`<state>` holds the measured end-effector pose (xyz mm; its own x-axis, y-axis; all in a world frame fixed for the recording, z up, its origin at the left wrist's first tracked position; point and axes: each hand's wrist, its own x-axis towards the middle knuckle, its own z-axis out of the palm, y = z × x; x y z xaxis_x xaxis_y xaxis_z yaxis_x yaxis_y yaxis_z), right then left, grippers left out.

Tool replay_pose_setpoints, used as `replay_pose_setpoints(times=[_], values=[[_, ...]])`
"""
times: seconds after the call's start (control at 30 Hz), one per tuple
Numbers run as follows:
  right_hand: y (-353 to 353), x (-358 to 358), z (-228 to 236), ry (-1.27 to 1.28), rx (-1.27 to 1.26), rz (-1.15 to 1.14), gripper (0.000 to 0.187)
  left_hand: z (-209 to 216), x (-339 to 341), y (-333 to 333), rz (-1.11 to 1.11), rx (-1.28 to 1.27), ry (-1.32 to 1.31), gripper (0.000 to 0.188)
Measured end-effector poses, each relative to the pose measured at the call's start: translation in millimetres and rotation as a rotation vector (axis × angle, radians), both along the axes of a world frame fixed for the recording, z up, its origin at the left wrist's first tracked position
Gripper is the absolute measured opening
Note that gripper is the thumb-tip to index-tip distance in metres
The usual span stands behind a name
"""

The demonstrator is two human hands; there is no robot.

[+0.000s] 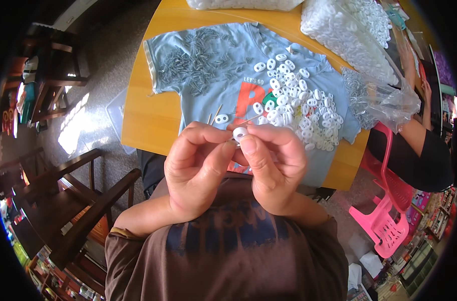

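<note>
Both hands meet in front of my chest, over the near edge of the table. My left hand (196,168) and my right hand (276,163) pinch one small white plastic oval piece (240,133) between thumbs and forefingers. A dark hole shows in its face. The undersides of the fingers hide whatever else is there. Just beyond the fingertips lies a thin wooden stick (249,120); I cannot tell whether a finger touches it. Another white two-hole piece (222,119) rests alone near two more sticks (216,114). Right of it spreads a pile of white two-hole pieces (288,93).
A blue-grey T-shirt (216,103) covers the yellow wooden table (148,115). Small metal springs (198,55) are scattered at its far left. Clear bags of white parts (338,35) stand at the far right. Another person's arm (414,135) and a pink plastic chair (389,220) are at right.
</note>
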<state>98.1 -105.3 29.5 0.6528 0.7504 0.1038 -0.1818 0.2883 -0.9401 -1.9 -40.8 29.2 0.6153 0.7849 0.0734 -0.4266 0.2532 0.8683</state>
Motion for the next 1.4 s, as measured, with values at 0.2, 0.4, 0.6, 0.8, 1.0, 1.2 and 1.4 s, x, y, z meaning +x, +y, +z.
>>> replay_pose_setpoints(times=[0.2, 0.4, 0.6, 0.8, 1.0, 1.2, 1.4], values=[[-1.8, 1.0, 0.2, -0.027, 0.010, -0.004, 0.017, 2.7, 0.7, -3.8, -0.003, -0.114, -0.022, 0.015], [-5.8, 4.6, 2.8, -0.033, -0.038, 0.069, 0.017, 2.6, -3.4, -0.9, -0.041, -0.245, 0.039, 0.013], [-4.9, 5.9, 2.4, 0.034, -0.046, 0.100, 0.015, 2.8, -3.5, -2.0, 0.002, -0.276, 0.050, 0.012], [-6.9, 6.7, -4.1, -0.092, -0.094, 0.052, 0.016, -0.1, -4.5, -0.9, 0.043, -0.150, 0.110, 0.012], [-6.6, 5.7, -2.3, -0.080, -0.139, 0.072, 0.018, -0.9, -4.6, -1.0, 0.077, -0.151, 0.116, 0.012], [-6.3, 1.5, 0.2, -0.011, -0.149, 0.093, 0.019, -2.0, -3.6, -0.8, 0.096, -0.127, 0.100, 0.011], [-5.0, 2.4, -1.1, -0.005, -0.134, 0.094, 0.019, -3.1, -4.5, -1.1, 0.033, -0.169, 0.033, 0.014]])
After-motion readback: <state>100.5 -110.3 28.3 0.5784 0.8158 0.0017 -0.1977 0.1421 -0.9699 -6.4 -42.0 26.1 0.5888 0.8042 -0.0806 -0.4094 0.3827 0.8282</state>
